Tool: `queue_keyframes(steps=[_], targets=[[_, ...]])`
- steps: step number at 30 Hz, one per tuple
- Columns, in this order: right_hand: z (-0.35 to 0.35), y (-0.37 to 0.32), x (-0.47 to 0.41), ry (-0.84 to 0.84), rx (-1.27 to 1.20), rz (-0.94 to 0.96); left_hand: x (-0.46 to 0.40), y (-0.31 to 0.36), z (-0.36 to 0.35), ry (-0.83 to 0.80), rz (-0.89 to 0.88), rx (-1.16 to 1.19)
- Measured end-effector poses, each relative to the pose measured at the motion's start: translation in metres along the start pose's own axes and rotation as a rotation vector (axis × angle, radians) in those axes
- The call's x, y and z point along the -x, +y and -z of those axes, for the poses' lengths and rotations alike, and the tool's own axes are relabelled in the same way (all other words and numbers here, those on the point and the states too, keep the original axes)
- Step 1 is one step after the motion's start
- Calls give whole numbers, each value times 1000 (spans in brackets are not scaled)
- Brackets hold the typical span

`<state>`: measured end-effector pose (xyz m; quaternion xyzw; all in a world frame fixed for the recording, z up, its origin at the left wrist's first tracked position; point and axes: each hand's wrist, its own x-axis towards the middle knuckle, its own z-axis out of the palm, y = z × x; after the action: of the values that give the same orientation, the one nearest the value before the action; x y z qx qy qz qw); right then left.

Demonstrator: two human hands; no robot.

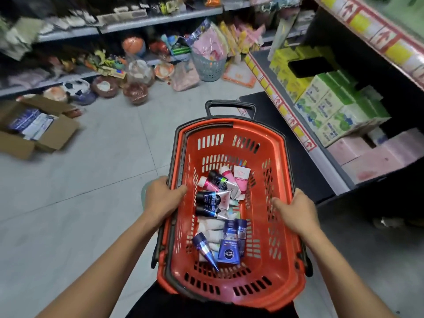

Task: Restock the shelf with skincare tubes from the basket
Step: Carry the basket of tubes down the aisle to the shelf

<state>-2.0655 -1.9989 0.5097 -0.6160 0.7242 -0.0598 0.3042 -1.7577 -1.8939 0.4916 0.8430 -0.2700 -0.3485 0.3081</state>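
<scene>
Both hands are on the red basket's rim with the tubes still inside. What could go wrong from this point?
1. The skincare tubes lie loose and jumbled; tilting the basket may slide them into a heap.
2. The left hand and right hand grip only the side rims, so a slip could drop it.
3. The open cardboard box on the floor could trip the person.

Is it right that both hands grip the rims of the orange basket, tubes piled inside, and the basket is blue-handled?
Not quite: the head view shows the basket has black handles, not blue. The rest holds: left hand and right hand grip its rims, with tubes piled inside.
</scene>
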Motion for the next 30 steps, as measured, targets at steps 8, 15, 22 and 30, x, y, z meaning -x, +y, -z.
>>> queue_keyframes(steps=[8, 15, 22, 30], targets=[[6, -16, -58, -60, 26, 74, -15, 27, -6, 10, 36, 55], [13, -39, -142, -98, 30, 117, -43, 59, -38, 106, 137, 132], [-13, -43, -208, -161, 59, 109, -71, 58, -80, 142, 248, 205], [-107, -27, -271, -196, 4, -65, -144, -5, -140, 59, 372, 236]])
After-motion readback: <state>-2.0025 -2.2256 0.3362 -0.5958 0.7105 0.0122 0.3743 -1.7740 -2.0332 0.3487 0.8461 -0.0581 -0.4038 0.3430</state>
